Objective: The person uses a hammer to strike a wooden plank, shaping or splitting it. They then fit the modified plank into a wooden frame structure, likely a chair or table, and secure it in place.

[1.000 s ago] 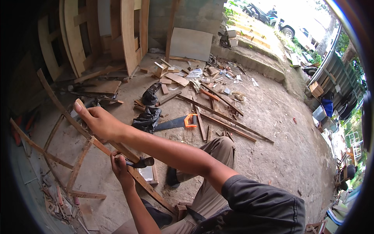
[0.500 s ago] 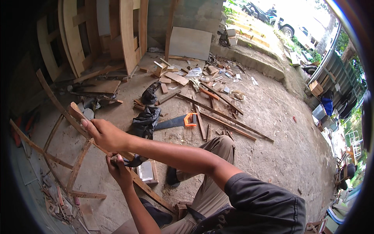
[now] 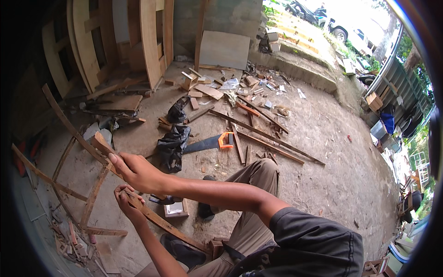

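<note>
A hammer is gripped by its wooden handle in my right hand, which is closed around it. The dark hammer head sits low, to the right of my left hand and close above a wooden strip. My left hand is closed on that strip, its fingers wrapped over the edge; whether they also pinch something small I cannot make out. The strip slopes from near my legs up toward a wooden frame of thin bars at the left. Where strip and frame meet is partly hidden by my hands.
A handsaw with an orange handle lies beside a black plastic bag. Long wood strips and offcuts litter the floor. A small box stands near my foot. Wooden panels lean at the back left.
My right hand and the hammer have moved right and toward me. My left hand has shifted slightly left along the strip.
</note>
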`<state>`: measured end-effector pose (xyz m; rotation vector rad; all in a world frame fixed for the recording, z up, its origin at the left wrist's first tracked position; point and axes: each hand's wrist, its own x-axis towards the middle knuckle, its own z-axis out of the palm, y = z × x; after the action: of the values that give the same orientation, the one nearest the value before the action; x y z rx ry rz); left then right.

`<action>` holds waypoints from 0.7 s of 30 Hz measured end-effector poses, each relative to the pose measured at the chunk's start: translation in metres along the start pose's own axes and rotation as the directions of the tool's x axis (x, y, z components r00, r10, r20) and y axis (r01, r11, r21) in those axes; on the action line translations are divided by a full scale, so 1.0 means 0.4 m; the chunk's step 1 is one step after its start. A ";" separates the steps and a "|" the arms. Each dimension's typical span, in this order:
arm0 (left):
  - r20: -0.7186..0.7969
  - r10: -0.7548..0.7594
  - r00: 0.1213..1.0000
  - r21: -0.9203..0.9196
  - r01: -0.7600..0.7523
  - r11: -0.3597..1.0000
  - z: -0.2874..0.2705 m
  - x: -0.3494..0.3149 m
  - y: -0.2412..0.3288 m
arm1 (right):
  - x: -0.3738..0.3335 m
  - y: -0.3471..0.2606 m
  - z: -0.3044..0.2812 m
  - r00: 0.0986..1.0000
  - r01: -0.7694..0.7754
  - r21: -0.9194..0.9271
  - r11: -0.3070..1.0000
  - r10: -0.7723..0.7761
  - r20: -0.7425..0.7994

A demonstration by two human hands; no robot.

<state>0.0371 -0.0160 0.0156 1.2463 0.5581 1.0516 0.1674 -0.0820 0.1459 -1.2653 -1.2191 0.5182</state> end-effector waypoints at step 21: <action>-0.068 0.174 0.983 0.189 -0.158 0.969 0.055 0.007 0.011 | -0.148 0.088 0.083 0.885 0.428 0.484 0.763 -0.243 -0.398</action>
<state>0.0552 -0.0244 0.0266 1.4350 0.6346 1.2185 0.1284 -0.1075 0.0854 -0.5665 -0.8987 0.3483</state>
